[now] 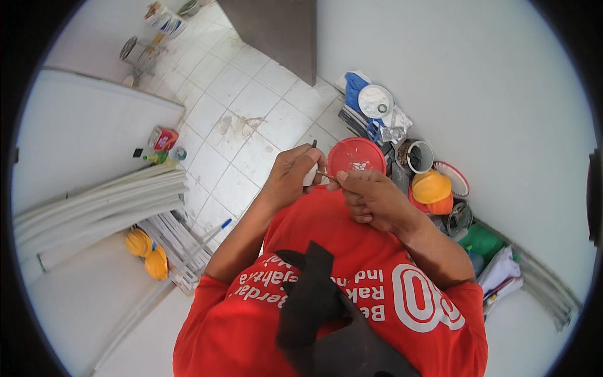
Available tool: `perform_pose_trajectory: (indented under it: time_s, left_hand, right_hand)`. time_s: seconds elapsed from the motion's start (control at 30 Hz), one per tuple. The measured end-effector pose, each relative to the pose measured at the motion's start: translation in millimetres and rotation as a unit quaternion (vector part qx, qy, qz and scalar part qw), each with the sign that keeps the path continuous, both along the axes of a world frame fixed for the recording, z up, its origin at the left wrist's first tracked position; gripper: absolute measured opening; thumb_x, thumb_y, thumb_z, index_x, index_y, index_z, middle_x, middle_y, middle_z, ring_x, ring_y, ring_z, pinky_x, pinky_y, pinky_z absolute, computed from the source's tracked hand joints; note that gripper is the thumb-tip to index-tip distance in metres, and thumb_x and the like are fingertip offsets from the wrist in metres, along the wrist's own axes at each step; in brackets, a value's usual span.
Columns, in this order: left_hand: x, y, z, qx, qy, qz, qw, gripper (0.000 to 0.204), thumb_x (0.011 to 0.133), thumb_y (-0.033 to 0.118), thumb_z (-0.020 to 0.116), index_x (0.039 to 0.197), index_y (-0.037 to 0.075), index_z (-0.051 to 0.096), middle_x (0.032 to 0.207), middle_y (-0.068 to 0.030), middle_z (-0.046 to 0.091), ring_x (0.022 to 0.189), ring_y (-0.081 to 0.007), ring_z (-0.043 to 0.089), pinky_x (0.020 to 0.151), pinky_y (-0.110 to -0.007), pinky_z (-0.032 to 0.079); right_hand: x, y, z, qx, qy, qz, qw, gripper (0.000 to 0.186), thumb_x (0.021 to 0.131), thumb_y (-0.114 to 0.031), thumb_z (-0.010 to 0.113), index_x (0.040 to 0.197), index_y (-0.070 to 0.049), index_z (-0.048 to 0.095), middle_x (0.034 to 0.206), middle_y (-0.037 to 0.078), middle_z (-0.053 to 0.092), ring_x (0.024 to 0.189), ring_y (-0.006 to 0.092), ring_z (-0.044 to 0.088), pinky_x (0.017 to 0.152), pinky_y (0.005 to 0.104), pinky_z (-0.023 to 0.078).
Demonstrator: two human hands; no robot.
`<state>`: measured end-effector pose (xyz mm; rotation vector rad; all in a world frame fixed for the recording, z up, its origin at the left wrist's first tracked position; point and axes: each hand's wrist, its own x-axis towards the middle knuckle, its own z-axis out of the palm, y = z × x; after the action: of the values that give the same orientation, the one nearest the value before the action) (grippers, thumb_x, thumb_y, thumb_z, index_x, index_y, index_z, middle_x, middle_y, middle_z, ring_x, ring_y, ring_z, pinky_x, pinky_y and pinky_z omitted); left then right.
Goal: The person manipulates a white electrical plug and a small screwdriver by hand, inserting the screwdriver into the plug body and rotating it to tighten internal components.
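Pale floor tiles (260,151) are lying beyond the left hand (291,174), which is gripping a white piece (309,176), while the right hand (375,197), close by on the right, is pinching a thin rod (326,176) whose long axis is pointing left toward that piece, contact unclear.

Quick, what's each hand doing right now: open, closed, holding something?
Left hand: closed, holding a small white object.
Right hand: closed, pinching a thin brownish piece; exactly what it is can't be told.
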<state>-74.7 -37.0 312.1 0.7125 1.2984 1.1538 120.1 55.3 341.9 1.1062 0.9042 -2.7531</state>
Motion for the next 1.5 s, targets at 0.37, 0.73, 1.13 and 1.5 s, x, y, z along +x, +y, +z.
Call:
perform_pose_trajectory:
  time_s: [0.37, 0.73, 1.13, 1.5]
  left_hand:
    - [15, 25, -6, 0.012, 0.034, -0.1, 0.994, 0.038, 0.104, 0.035, 0.041, 0.092, 0.004, 0.059, 0.062, -0.0032, 0.054, 0.046, -0.0065, 0.044, 0.04, -0.022, 0.031]
    - [33, 40, -10, 0.019, 0.007, -0.21, 0.978, 0.037, 0.104, 0.032, 0.042, 0.092, 0.003, 0.06, 0.067, -0.0033, 0.055, 0.054, -0.0077, 0.046, 0.047, -0.023, 0.036]
    - [54, 51, -12, 0.019, 0.04, -0.266, 0.963, 0.039, 0.104, 0.036, 0.041, 0.093, 0.004, 0.06, 0.063, -0.0038, 0.054, 0.047, -0.0067, 0.045, 0.041, -0.021, 0.031]
    - [57, 60, -8, 0.016, 0.03, -0.247, 0.968, 0.041, 0.104, 0.035, 0.04, 0.095, 0.001, 0.061, 0.065, -0.0042, 0.055, 0.048, -0.0078, 0.047, 0.042, -0.021, 0.035]
  right_hand:
    - [27, -22, -12, 0.05, -0.011, -0.099, 0.994, 0.033, 0.102, -0.027, 0.056, 0.097, 0.003, 0.07, 0.057, 0.001, 0.049, 0.05, 0.0082, 0.04, 0.048, 0.0284, 0.035]
    - [47, -53, -9, 0.456, -0.115, -0.123, 0.874, 0.026, 0.099, -0.018, 0.059, 0.091, 0.005, 0.068, 0.067, 0.016, 0.06, 0.058, 0.0195, 0.05, 0.058, 0.0348, 0.042]
    - [62, -66, -9, 0.494, -0.137, -0.185, 0.838, 0.02, 0.097, -0.013, 0.06, 0.093, 0.005, 0.068, 0.074, 0.02, 0.064, 0.063, 0.0247, 0.059, 0.062, 0.0362, 0.046]
    - [66, -48, -13, 0.448, -0.187, -0.118, 0.866, 0.024, 0.099, -0.023, 0.059, 0.101, -0.001, 0.07, 0.075, 0.013, 0.066, 0.066, 0.0241, 0.062, 0.065, 0.036, 0.048]
